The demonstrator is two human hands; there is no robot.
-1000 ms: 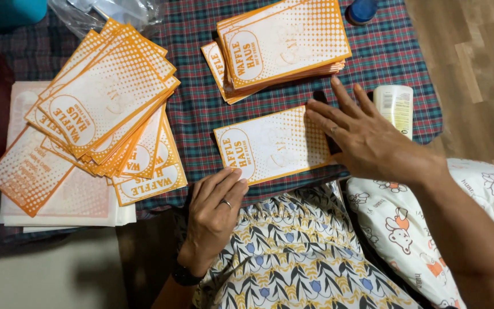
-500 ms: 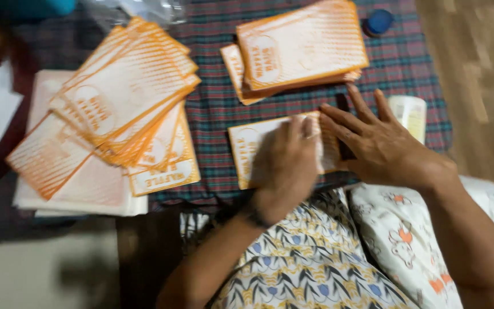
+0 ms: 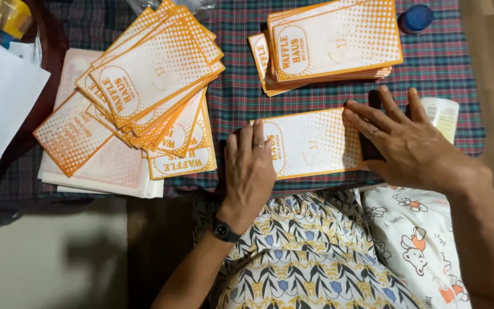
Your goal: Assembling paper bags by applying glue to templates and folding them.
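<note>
An orange-and-white printed paper sheet (image 3: 315,143) lies flat on the plaid tablecloth (image 3: 235,97) right in front of me. My left hand (image 3: 250,169) rests palm down on its left end, fingers slightly spread. My right hand (image 3: 410,146) presses flat on its right end, fingers apart, covering a dark object under the fingertips. Neither hand grips anything.
A fanned pile of the same sheets (image 3: 144,86) sits at the left on pale sheets (image 3: 104,171). A neater stack (image 3: 333,43) lies at the top. A blue cap (image 3: 415,17), a white tube (image 3: 444,114) and white paper (image 3: 1,109) lie around.
My left hand has risen from my lap onto the sheet's left end. My right hand has stayed on the right end.
</note>
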